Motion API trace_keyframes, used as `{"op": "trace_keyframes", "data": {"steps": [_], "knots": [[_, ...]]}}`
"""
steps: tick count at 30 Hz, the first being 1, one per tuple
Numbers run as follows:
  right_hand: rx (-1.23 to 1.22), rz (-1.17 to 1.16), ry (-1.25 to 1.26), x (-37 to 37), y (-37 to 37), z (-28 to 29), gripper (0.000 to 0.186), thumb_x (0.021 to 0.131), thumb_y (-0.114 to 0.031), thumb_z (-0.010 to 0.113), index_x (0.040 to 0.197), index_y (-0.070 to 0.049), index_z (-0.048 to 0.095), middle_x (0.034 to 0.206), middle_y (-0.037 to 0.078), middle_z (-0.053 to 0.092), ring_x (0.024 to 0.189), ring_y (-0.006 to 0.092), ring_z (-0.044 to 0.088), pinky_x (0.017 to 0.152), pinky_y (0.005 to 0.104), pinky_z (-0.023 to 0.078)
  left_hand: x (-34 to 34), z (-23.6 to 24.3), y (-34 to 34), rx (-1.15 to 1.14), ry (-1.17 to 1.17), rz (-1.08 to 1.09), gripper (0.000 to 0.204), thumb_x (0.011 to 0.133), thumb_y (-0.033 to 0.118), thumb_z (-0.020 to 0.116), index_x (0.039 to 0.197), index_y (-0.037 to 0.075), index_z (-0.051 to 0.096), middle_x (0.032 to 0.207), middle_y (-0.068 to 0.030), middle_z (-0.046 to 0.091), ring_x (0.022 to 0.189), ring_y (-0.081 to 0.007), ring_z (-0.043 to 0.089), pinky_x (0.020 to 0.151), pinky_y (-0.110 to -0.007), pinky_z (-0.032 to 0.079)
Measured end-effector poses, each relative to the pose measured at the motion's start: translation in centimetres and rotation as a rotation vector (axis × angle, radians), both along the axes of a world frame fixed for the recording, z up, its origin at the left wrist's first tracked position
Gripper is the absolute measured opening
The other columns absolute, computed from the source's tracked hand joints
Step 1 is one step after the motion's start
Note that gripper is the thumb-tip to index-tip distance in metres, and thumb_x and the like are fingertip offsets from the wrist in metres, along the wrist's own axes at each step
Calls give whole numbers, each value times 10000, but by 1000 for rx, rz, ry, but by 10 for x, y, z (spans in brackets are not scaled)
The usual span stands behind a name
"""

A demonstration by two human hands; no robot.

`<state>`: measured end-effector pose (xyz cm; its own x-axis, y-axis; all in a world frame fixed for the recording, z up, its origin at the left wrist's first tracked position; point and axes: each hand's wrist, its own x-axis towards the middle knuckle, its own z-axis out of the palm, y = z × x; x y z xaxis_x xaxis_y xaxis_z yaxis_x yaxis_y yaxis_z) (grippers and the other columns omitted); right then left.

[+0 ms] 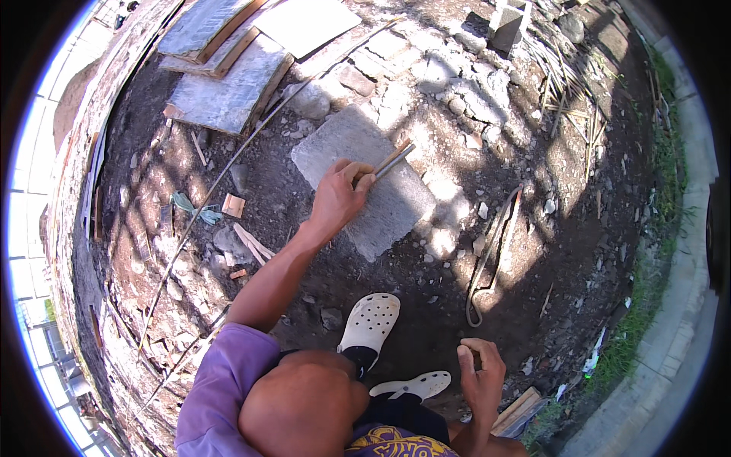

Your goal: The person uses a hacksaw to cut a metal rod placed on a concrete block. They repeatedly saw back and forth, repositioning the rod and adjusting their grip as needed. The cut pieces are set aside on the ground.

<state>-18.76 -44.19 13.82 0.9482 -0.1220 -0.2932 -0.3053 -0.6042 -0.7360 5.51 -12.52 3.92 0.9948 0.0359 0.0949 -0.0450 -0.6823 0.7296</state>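
Observation:
My left hand [342, 196] reaches out over a flat, rough grey concrete slab [333, 142] lying on the dirt. Its fingers are closed around a couple of short thin rods [395, 158], one grey like metal and one brownish, whose ends stick out to the upper right. My right hand [484, 375] hangs low at the right, near my right shoe. Thumb and forefinger curl together there; whether anything small is between them, I cannot make out. On the ground between the slab and the right side lies a narrow looped frame [496, 251], hacksaw-like, with a reddish end.
Stacked boards [228, 85] lie at the upper left, with a long thin rod [217, 183] slanting past them. Broken rubble [472, 87] and a hollow concrete block [509, 27] are at the far side. My pale clogs [371, 320] stand before the slab. Grass and a concrete curb [678, 305] border the right.

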Motion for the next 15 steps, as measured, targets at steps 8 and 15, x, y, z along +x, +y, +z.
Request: {"op": "trace_keyframes", "data": {"steps": [8,15], "knots": [[32,-6,-145,12,-10,23,186,931,-118,768,1074,-1,741,1050,152,727,870,261,685,839,376,548,-4,2,-11,148,-19,24,232,957,204,713,1111,31,728,1078,-182,681,1003,-388,659,898,-480,523],[32,105,-219,23,-16,27,204,965,-149,758,1094,6,731,1052,144,723,888,235,699,812,349,548,-25,10,11,316,-225,112,304,931,228,754,1187,66,741,1161,-181,678,1087,-369,664,955,-450,527]]}}
